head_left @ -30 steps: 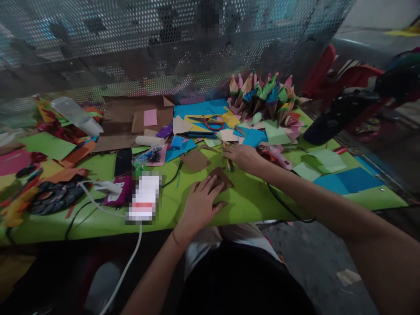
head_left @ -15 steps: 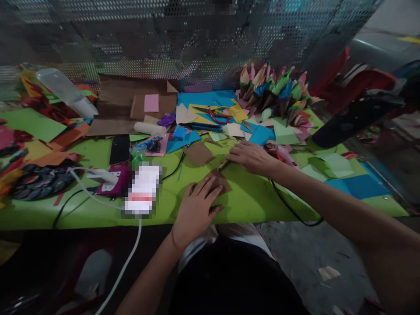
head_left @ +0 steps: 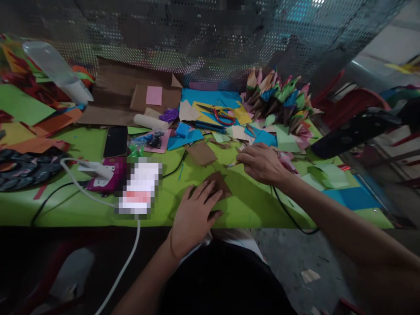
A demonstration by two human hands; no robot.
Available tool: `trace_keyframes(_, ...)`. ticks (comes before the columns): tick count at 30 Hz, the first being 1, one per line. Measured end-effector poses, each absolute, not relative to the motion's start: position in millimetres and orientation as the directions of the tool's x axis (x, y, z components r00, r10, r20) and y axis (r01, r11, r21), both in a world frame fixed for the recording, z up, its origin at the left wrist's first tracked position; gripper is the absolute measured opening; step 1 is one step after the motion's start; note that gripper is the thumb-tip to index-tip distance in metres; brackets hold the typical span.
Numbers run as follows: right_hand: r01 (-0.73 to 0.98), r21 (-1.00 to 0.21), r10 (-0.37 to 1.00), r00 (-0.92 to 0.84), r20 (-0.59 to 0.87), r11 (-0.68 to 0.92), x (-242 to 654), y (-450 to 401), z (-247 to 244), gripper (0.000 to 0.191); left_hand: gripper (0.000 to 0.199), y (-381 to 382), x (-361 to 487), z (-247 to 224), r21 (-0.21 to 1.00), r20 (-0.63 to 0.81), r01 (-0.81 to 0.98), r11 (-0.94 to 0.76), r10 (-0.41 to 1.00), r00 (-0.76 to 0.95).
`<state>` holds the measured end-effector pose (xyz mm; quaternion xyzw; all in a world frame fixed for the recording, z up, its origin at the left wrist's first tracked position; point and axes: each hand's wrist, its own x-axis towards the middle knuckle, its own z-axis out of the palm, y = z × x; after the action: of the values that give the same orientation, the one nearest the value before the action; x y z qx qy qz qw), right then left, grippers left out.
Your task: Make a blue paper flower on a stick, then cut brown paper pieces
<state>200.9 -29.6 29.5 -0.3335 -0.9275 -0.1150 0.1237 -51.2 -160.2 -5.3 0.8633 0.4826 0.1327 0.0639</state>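
Note:
My left hand lies flat with its fingers spread on a small piece of brown paper, pressing it against the green tabletop. To the right and a little above, my right hand is closed round a thin stick with a pale tip; most of its length is hidden by the fingers, and it may be a brush. The tip is held apart from the paper under my left hand. A second brown paper piece rests just beyond.
Red-handled scissors lie on yellow and blue paper at the back. Cone-shaped paper flowers are bunched at back right. A lit phone with a white cable, a purple power strip, a dark phone and a bottle stand or lie leftward.
My right hand has drawn the stick off the brown paper, moving right and slightly away from my left hand. My left hand stays on the paper. The camera view has shifted slightly.

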Motion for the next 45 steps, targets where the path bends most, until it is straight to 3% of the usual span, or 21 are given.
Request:
trace_keyframes(3, 0.741, -0.091, 0.713, -0.596, 0.369, 0.666, 202, -28, 35, 0.029, 0.047, -160, -51, -7, 0.261, 0.177, 0.808, -0.528, 0.849, 0.497)
trace_keyframes(7, 0.703, -0.267, 0.752, -0.620, 0.225, 0.659, 192, -28, 28, 0.044, 0.046, -160, -52, -9, 0.274, 0.195, 0.802, -0.531, 0.847, 0.494)
trace_keyframes(12, 0.670, -0.245, 0.698, -0.715, 0.042, 0.701, 195, -55, 18, 0.066, 0.046, -161, -52, -8, 0.270, 0.205, 0.799, -0.538, 0.842, 0.498)
trace_keyframes(18, 0.787, -0.202, 0.807, -0.589, 0.034, 0.583, 226, -66, 37, 0.047, 0.044, -161, -52, -9, 0.275, 0.223, 0.799, -0.535, 0.844, 0.488)
trace_keyframes(23, 0.903, -0.135, 0.913, -0.407, 0.038, 0.408, 211, -28, 44, 0.046, 0.044, -160, -52, -10, 0.301, 0.217, 0.791, -0.532, 0.846, 0.487)
trace_keyframes(28, 0.910, -0.088, 0.909, -0.412, -0.066, 0.406, 199, -27, 36, 0.052, 0.045, -160, -52, -9, 0.298, 0.221, 0.789, -0.537, 0.843, 0.491)
trace_keyframes(35, 0.759, -0.261, 0.760, -0.639, -0.119, 0.597, 222, -77, 52, 0.042, 0.044, -159, -52, -9, 0.313, 0.233, 0.780, -0.541, 0.841, 0.489)
trace_keyframes(40, 0.723, -0.290, 0.749, -0.662, -0.033, 0.626, 211, -72, 52, 0.052, 0.045, -158, -51, -8, 0.316, 0.217, 0.784, -0.535, 0.845, 0.489)
trace_keyframes(45, 0.671, -0.339, 0.674, -0.728, -0.129, 0.659, 214, -84, 44, 0.047, 0.044, -159, -51, -4, 0.315, 0.201, 0.789, -0.528, 0.849, 0.488)
